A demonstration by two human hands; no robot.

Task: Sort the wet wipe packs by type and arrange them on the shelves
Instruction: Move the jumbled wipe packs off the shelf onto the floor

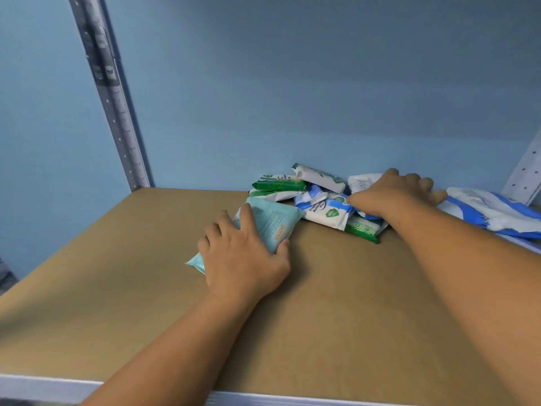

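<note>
A brown shelf [117, 288] is seen against a blue wall [292, 83], with a metal post [117, 112] standing at its back left corner. The left hand [243, 259] is clamped on a teal pack [272, 221], the thumb curled round its right edge and the fingers laid over its left side. The pack lies near the middle of the shelf, its long axis running from near left to far right, so that its far corner points into the heap of packs [322, 209] toward the back right. That heap is mixed: a green pack [278, 184] and blue-and-white ones are tumbled together. The right hand [395, 191] is laid palm down on the heap, fingers spread over a white pack [361, 181]; whether anything is gripped beneath cannot be told. A larger blue-and-white pack [491, 212] lies at the right edge. The bare board lies left of the left hand, so the teal pack is probably best drawn leftward, away from the heap.
</note>
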